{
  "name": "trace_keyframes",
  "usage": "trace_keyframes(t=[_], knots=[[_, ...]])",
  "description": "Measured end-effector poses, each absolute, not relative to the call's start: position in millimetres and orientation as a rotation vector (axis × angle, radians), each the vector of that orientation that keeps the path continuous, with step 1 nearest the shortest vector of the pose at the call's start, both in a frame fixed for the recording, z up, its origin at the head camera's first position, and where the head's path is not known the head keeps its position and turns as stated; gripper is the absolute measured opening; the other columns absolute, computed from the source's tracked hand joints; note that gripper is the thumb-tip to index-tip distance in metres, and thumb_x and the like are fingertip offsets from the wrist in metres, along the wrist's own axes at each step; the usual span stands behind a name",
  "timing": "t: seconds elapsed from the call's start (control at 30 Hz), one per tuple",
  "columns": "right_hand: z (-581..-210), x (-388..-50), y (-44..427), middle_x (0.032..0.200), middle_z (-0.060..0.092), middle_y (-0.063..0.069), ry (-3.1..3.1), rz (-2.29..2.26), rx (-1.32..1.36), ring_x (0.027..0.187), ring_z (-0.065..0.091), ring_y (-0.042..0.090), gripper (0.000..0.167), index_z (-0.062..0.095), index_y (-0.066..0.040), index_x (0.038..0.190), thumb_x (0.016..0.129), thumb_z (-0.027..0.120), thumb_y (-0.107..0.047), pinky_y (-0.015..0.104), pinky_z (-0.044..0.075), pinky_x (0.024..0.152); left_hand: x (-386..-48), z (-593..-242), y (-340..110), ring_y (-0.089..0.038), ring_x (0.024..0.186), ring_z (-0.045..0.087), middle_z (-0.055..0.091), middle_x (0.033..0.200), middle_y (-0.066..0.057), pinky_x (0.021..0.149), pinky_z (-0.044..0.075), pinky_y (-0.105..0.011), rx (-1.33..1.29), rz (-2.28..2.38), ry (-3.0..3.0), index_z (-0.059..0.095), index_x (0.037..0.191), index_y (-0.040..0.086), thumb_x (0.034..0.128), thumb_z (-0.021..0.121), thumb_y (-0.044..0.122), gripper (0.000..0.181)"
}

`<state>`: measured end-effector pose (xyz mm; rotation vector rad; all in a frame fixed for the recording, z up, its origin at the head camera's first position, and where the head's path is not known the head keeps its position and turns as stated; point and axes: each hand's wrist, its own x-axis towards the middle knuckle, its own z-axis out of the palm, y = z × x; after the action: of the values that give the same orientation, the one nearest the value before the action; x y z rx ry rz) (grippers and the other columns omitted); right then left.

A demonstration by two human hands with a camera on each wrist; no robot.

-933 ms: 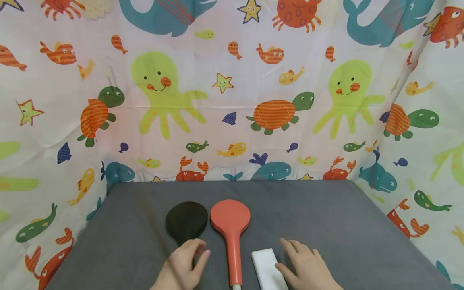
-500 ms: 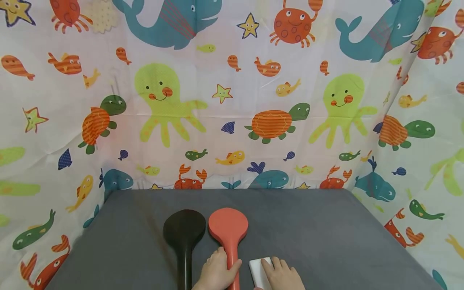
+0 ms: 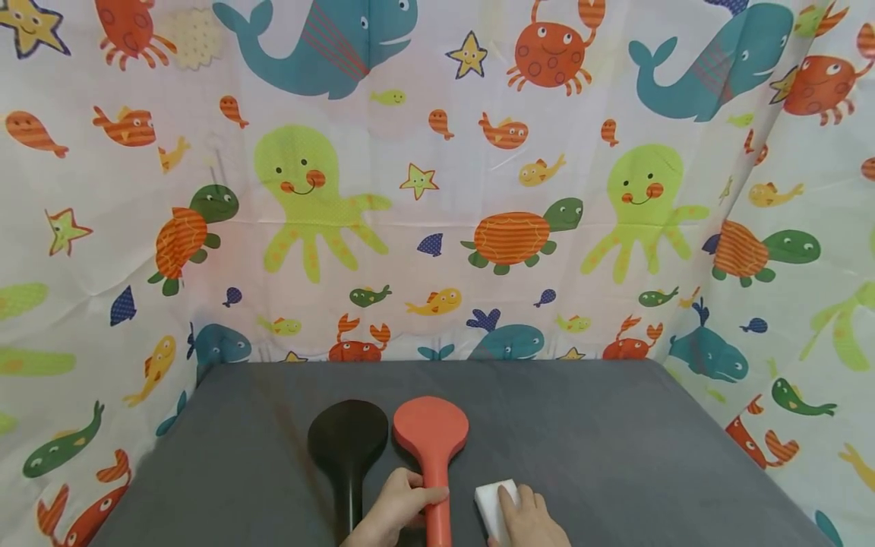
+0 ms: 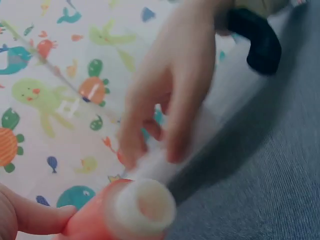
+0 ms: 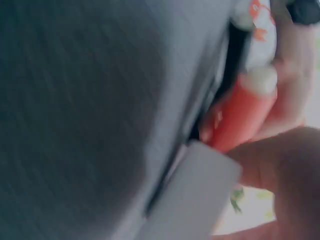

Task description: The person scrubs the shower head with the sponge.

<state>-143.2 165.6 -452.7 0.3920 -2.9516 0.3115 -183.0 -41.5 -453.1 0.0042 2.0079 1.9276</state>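
In the head view my left hand (image 3: 396, 505) grips the handle of a red round-headed paddle (image 3: 431, 429), thumb across it. The left wrist view shows my thumb (image 4: 37, 217) against the red handle (image 4: 92, 217), which has a hollow white end (image 4: 152, 205). My right hand (image 3: 532, 523) holds a white rectangular block (image 3: 491, 505), fingers on top and thumb at its left side. The right wrist view shows the white block (image 5: 195, 195) close up, blurred, near the red handle (image 5: 245, 112). Left of the red paddle, a matching black paddle (image 3: 347, 437) lies on the cloth.
A grey cloth-covered table (image 3: 581, 433) bears all these things. Behind and at both sides hangs a white curtain (image 3: 410, 254) printed with sea animals.
My left hand has moved right, from over the black paddle's handle to the red one, and grips it. My right hand has come down onto the white block and holds it, the block shifting slightly.
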Motion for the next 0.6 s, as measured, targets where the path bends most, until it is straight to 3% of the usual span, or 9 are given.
trace_keyframes(t=[0.13,0.23,0.3,0.47,0.6], knots=[[-430,-147,171,0.119,0.048,0.018,-2.655,0.373,0.506,0.089,0.052,0.026,0.052,0.059,-0.006,0.116,0.070,0.075,-0.026,0.036,0.047,0.056,-181,-448,-43,-0.013,0.062,0.062,0.061,0.071,-0.005,0.063,0.056,-0.036,0.007,1.938,1.962,0.062,0.087,-0.008,0.0844,0.065,0.007,0.016],[-418,-151,171,0.129,0.046,0.011,-2.422,0.378,0.741,0.100,0.051,0.021,0.049,0.058,-0.013,0.121,0.077,0.073,-0.027,0.037,0.049,0.067,-174,-444,-42,-0.014,0.064,0.062,0.061,0.072,-0.006,0.065,0.056,-0.037,0.069,1.939,1.952,0.061,0.093,-0.010,0.0839,0.065,0.005,0.019],[-411,-152,168,0.135,0.044,0.007,-2.337,0.403,0.909,0.110,0.048,0.020,0.044,0.055,-0.016,0.126,0.086,0.064,-0.031,0.041,0.049,0.076,-169,-440,-42,-0.017,0.068,0.063,0.062,0.078,-0.007,0.066,0.055,-0.037,0.147,1.953,1.945,0.058,0.099,-0.011,0.0828,0.065,0.004,0.024],[-398,-163,153,0.138,0.045,0.006,-2.183,0.452,1.186,0.124,0.041,0.027,0.037,0.053,-0.017,0.130,0.096,0.049,-0.031,0.046,0.042,0.088,-157,-434,-45,-0.023,0.074,0.066,0.065,0.092,-0.011,0.065,0.053,-0.032,0.463,1.938,2.097,0.055,0.109,-0.012,0.0790,0.069,0.002,0.036],[-387,-181,147,0.136,0.047,0.008,-2.113,0.474,1.204,0.124,0.041,0.032,0.034,0.057,-0.016,0.127,0.094,0.053,-0.025,0.049,0.038,0.091,-148,-435,-49,-0.011,0.070,0.064,0.065,0.089,-0.009,0.060,0.051,-0.023,0.637,1.916,2.251,0.059,0.104,-0.008,0.0758,0.076,0.008,0.036]])
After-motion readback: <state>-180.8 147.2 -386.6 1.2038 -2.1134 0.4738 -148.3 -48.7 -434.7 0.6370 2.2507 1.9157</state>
